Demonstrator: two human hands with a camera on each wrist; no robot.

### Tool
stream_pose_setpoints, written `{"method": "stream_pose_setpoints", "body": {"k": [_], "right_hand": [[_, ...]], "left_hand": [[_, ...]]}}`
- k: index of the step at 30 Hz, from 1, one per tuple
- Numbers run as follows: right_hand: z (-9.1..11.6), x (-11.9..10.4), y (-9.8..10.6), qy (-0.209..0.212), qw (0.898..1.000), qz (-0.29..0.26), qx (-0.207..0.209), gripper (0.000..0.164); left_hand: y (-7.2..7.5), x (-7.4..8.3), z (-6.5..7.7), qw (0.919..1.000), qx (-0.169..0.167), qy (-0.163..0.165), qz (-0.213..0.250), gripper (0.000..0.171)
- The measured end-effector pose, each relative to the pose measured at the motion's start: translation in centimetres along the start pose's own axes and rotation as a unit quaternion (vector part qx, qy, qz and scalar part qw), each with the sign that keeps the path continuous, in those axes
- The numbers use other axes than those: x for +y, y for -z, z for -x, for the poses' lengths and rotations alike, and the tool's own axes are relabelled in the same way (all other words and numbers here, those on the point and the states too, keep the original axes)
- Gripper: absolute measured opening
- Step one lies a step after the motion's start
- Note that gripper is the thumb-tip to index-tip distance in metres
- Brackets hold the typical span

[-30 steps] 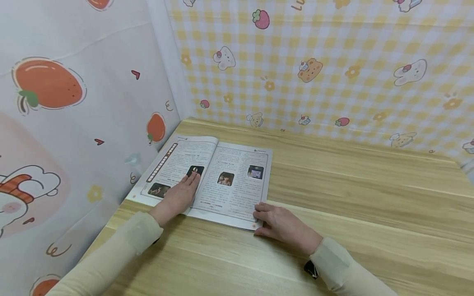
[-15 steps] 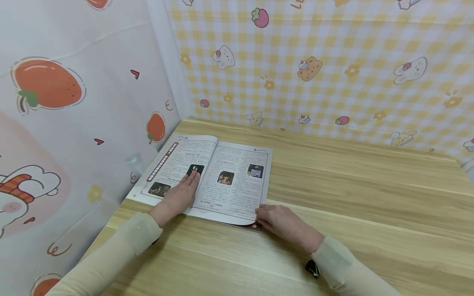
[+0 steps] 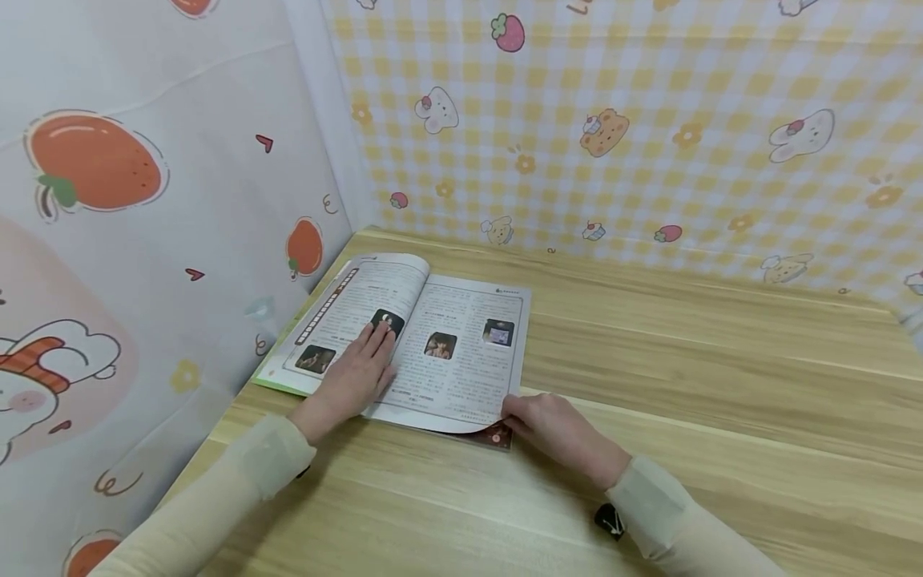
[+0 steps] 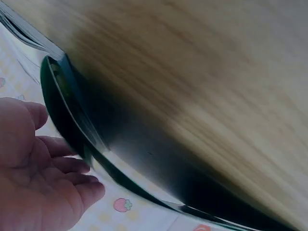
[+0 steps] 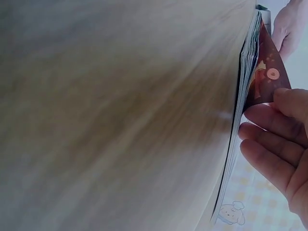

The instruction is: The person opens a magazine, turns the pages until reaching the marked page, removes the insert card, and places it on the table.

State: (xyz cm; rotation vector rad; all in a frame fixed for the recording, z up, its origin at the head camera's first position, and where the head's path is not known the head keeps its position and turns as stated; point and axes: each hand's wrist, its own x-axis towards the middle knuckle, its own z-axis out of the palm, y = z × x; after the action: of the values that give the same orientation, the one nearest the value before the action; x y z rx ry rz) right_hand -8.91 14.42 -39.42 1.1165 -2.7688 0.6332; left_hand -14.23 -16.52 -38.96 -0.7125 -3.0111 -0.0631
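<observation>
An open magazine (image 3: pixel 461 377) lies on the wooden table, with columns of print and small photos on both pages. My left hand (image 3: pixel 353 377) rests on its left page near the spine, fingers straight; the left wrist view shows this hand (image 4: pixel 48 178) beside the bowed green cover (image 4: pixel 72 125). At the lower right corner, my right hand (image 3: pixel 555 425) pinches the top page between thumb and finger and lifts that corner. Beneath the curled page shows a dark reddish page (image 3: pixel 496 435). The right wrist view shows the thumb on the page's brown underside (image 5: pixel 269 77).
The wooden table (image 3: pixel 685 385) stretches to the right of the magazine and in front of it. A white printed cloth (image 3: pixel 202 200) hangs along the left side, and a yellow checked cloth (image 3: pixel 634 184) hangs behind the table.
My right hand has taken hold of the lower right page corner and raised it, uncovering part of the page below. The left page has bowed upward, showing a green edge beneath it.
</observation>
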Motion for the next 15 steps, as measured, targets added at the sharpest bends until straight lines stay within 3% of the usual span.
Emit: {"method": "stream_pose_setpoints", "body": {"k": [5,12,15], "right_hand": [[0.0,0.2,0.1,0.002,1.0,-0.008,0.017,0.01],[0.0,0.1,0.0,0.005,1.0,-0.005,0.028,0.01],[0.0,-0.1,0.0,0.003,0.999,0.002,0.035,0.009]], "left_hand": [[0.4,1.3,-0.3,0.9997,-0.006,-0.016,0.015,0.062],[0.5,4.7,-0.5,0.9921,-0.076,-0.07,0.072,0.073],[0.4,6.2,-0.4,0.9875,-0.087,-0.098,0.087,0.075]]}}
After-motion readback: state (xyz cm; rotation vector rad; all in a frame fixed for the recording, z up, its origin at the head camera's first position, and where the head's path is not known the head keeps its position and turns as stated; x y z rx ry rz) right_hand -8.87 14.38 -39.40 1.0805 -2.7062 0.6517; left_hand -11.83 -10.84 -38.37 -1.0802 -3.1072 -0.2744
